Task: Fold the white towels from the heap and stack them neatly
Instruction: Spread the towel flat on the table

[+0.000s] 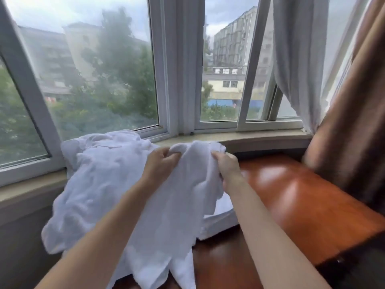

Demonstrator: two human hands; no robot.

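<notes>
A bay window (100, 65) spans the far side. Below it, a heap of white towels (98, 184) is piled at the left of the reddish worktop (302, 201). One towel (179, 205) is gripped at its top edge by the curled fingers of the left hand (160, 163) and right hand (227, 165).

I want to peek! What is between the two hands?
In the head view, a bunched stretch of the white towel spans from the left hand to the right hand.
</notes>
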